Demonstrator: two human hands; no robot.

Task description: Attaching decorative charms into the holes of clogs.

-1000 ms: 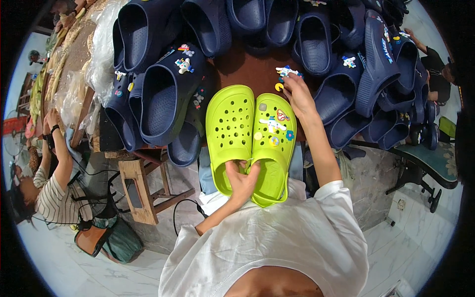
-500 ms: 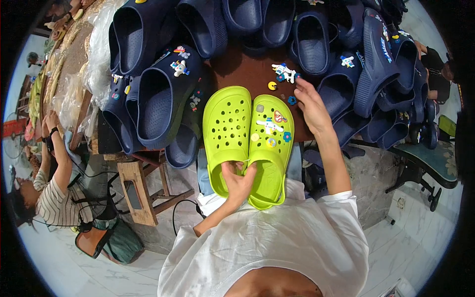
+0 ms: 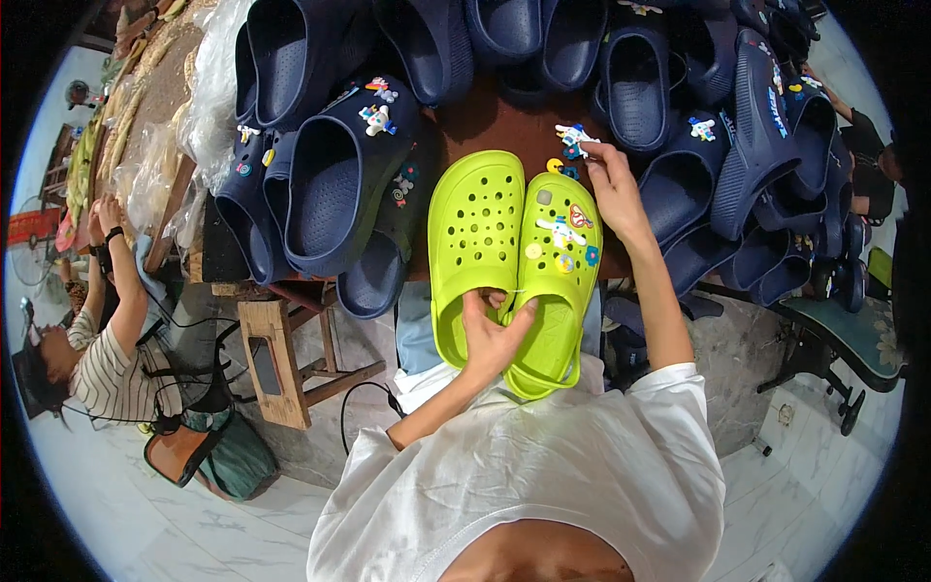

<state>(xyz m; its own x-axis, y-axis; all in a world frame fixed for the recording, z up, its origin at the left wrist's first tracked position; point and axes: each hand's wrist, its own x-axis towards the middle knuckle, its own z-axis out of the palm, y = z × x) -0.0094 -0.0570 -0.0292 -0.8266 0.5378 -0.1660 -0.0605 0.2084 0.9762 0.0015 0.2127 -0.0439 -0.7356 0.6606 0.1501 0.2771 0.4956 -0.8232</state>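
Note:
A lime-green clog (image 3: 475,218) and its mate (image 3: 585,209) are side by side, toes pointing away from me. My left hand (image 3: 492,337) grips the pair at the inner edges of their openings, thumb in the right one and fingers in the left. The right clog carries several charms, including a white character charm (image 3: 561,231) and a blue flower (image 3: 592,256); the left has bare holes. Beyond the toes, my right hand (image 3: 619,199) reaches over loose charms, fingers bent and apart. Its index fingertip is at a white charm (image 3: 574,135); a yellow charm (image 3: 554,166) lies nearby.
Navy clogs (image 3: 339,194) crowd the brown tabletop (image 3: 475,131) on the left, far side and right. Below stands a wooden stool (image 3: 274,364). A co-worker in a striped shirt (image 3: 112,373) is at left, with an office chair (image 3: 844,335) at right.
The green clogs and the table shift right in the picture as the view moves. My right hand has come farther over the loose charms, its index fingertip now at the white one.

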